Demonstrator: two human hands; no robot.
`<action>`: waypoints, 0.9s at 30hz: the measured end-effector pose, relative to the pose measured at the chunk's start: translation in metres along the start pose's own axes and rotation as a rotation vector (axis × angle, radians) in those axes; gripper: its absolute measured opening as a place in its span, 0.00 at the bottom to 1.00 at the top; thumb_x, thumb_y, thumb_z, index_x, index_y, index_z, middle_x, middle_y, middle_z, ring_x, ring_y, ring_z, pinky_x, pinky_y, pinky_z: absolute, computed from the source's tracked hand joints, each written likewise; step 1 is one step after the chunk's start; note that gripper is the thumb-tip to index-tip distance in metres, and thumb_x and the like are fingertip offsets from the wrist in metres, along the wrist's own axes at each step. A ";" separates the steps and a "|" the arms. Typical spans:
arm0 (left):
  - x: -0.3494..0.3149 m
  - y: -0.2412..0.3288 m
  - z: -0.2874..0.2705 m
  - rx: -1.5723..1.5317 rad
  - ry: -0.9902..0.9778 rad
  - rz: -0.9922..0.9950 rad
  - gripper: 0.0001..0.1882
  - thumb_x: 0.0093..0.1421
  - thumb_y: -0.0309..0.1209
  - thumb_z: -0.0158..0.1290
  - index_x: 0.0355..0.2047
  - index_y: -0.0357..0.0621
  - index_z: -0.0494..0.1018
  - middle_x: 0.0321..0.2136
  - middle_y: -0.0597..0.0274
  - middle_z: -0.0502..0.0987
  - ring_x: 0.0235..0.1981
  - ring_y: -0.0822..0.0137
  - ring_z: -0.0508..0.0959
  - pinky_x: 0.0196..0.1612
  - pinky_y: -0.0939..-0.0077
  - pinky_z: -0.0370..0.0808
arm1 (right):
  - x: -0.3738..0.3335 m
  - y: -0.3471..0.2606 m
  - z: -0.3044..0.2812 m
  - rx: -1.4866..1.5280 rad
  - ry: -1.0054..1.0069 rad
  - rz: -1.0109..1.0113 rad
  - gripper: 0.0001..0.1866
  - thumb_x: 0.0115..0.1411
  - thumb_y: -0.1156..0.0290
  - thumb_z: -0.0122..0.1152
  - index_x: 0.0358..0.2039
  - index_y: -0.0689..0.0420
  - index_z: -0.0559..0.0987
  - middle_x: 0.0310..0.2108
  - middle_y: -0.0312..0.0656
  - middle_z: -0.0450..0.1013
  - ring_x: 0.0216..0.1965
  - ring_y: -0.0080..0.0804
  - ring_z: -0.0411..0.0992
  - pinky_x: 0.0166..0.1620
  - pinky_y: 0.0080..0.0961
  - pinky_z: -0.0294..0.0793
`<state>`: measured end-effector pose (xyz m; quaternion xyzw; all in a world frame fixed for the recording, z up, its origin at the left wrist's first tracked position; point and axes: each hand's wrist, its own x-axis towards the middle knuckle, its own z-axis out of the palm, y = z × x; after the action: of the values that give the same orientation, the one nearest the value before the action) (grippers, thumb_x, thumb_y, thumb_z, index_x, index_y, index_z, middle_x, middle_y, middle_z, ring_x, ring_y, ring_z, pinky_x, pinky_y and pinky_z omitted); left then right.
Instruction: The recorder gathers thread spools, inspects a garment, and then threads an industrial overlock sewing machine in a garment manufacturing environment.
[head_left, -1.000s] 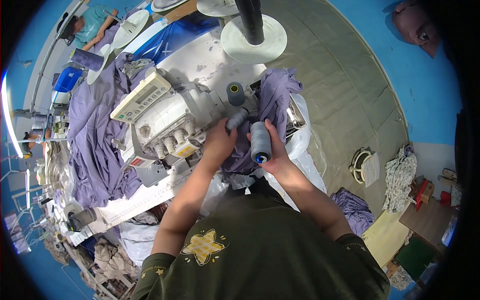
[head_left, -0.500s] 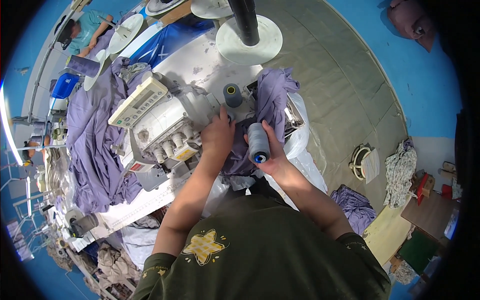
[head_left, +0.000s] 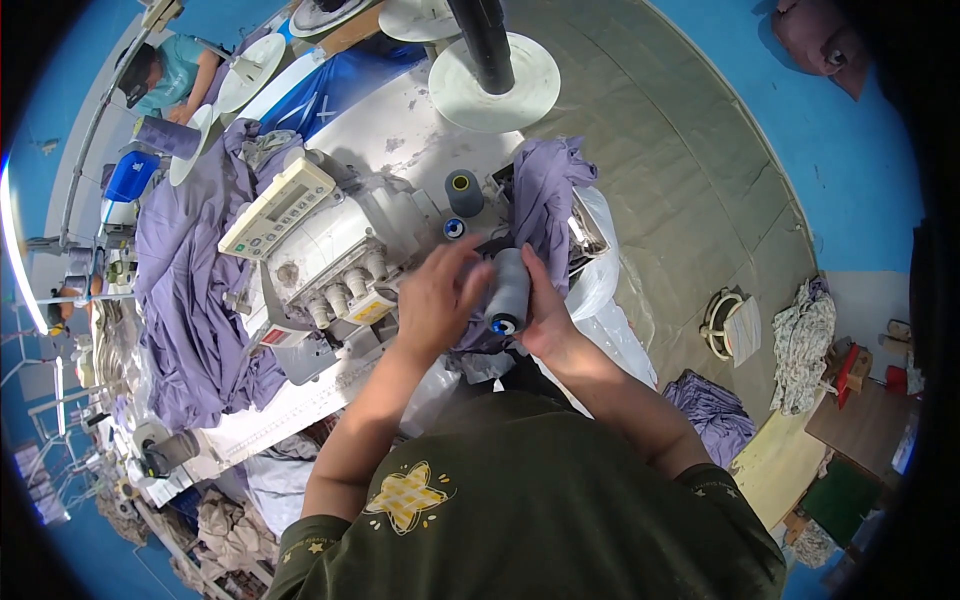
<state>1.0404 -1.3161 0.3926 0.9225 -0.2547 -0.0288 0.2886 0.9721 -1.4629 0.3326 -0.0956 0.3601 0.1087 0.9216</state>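
Note:
My right hand (head_left: pixel 548 312) grips a grey cone of sewing thread (head_left: pixel 511 280), tilted so its blue-and-black end points toward me. Just left of it, my left hand (head_left: pixel 436 305) is raised with its fingers apart and partly smeared by motion; I see nothing in it. Beyond the hands, a darker grey thread cone (head_left: pixel 463 192) with a yellow core stands on the white machine table. Close in front of that cone is a small round end with a blue-and-white core (head_left: pixel 455 228). The sewing machine (head_left: pixel 345 250) with its control panel (head_left: pixel 280 207) sits left of my hands.
Purple cloth (head_left: pixel 195 290) drapes over the table's left side, and more purple fabric (head_left: pixel 545 190) hangs beside an open metal box at the right. White thread-stand discs (head_left: pixel 530 95) on a dark post rise at the back. Another person (head_left: pixel 180 75) sits far left.
My left hand has drawn back from beside the standing cone toward the held one, uncovering the blue-and-white core. My right hand's cone has shifted slightly left and nearer to me.

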 end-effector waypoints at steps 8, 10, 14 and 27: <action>-0.055 0.008 0.006 -0.272 -0.030 0.099 0.33 0.50 0.31 0.62 0.57 0.45 0.65 0.58 0.52 0.64 0.52 0.49 0.73 0.46 0.62 0.76 | -0.001 0.025 0.008 -0.615 0.080 -0.311 0.24 0.60 0.46 0.58 0.40 0.56 0.75 0.34 0.31 0.71 0.36 0.19 0.66 0.38 0.21 0.68; -0.054 0.003 0.004 -0.260 0.033 0.100 0.32 0.51 0.29 0.60 0.57 0.45 0.65 0.58 0.52 0.64 0.52 0.48 0.73 0.46 0.62 0.76 | 0.004 0.027 0.002 -0.663 0.050 -0.446 0.20 0.61 0.53 0.60 0.37 0.59 0.74 0.32 0.31 0.69 0.31 0.17 0.64 0.35 0.20 0.67; -0.051 -0.001 -0.009 -0.235 0.084 0.053 0.28 0.50 0.26 0.58 0.54 0.44 0.67 0.55 0.51 0.68 0.50 0.48 0.75 0.46 0.63 0.77 | 0.005 0.020 -0.019 -0.986 0.085 -0.895 0.18 0.57 0.59 0.67 0.35 0.60 0.74 0.35 0.33 0.72 0.27 0.20 0.67 0.33 0.22 0.69; -0.023 -0.013 0.010 0.032 0.070 0.084 0.20 0.51 0.35 0.59 0.44 0.48 0.69 0.42 0.61 0.76 0.32 0.52 0.80 0.32 0.63 0.77 | 0.011 -0.014 -0.079 -1.757 0.035 -0.984 0.09 0.47 0.74 0.64 0.26 0.60 0.71 0.27 0.40 0.71 0.24 0.42 0.72 0.29 0.32 0.71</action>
<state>1.0249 -1.3008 0.3748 0.9160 -0.2832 0.0197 0.2835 0.9330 -1.4947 0.2690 -0.8809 0.0863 -0.0585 0.4617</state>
